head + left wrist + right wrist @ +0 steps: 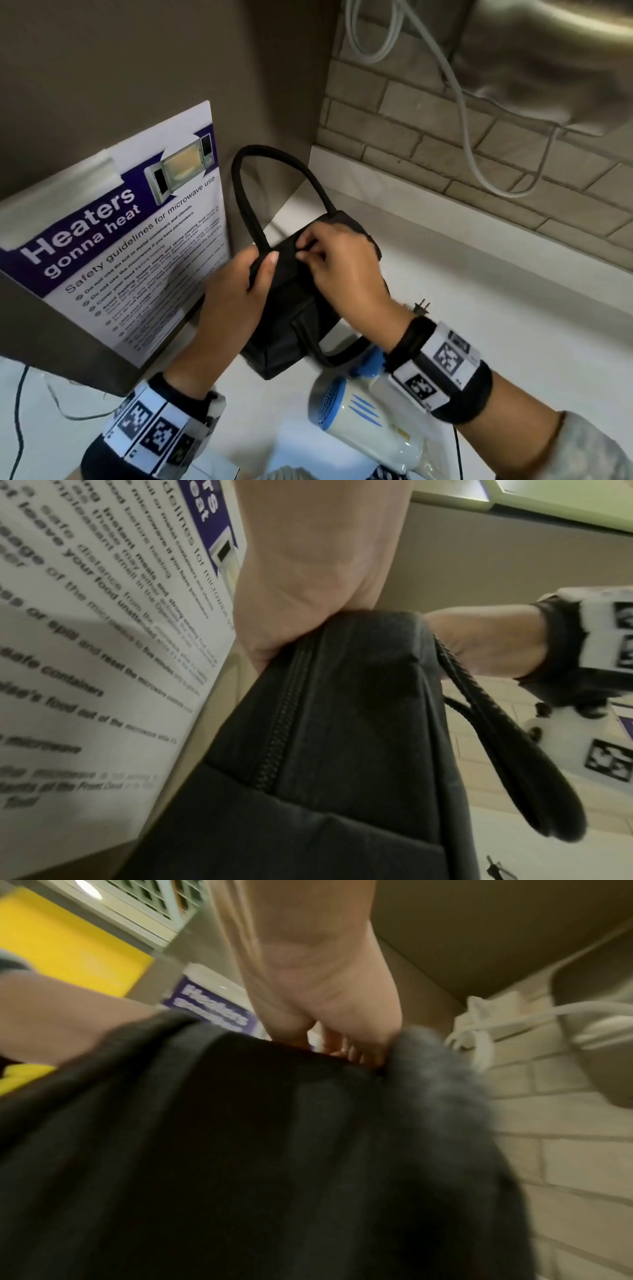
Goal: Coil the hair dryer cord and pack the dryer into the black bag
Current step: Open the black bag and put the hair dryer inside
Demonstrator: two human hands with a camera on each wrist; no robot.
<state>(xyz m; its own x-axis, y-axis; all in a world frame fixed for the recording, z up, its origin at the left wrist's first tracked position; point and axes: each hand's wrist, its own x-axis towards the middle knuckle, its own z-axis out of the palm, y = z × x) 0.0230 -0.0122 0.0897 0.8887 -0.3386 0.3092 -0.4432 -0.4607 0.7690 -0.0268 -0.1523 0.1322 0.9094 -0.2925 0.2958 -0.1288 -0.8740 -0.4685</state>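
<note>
The black bag (291,308) is held up over the white counter, one handle (246,192) arching up and the other handle (329,356) hanging down. My left hand (239,291) grips the bag's left top edge, thumb on the front. My right hand (329,260) pinches the top seam, where the zip seems to run. In the left wrist view the bag (342,737) shows a zipper line. In the right wrist view the bag (274,1150) fills the lower frame. The white and blue hair dryer (363,414) lies on the counter below my right wrist, its plug (422,306) behind.
A microwave safety poster (130,236) is stuck on a grey appliance at the left, close to my left hand. A brick wall (479,154) with a grey cable (472,137) runs behind the counter (479,308). Thin black wires (20,411) lie at the lower left.
</note>
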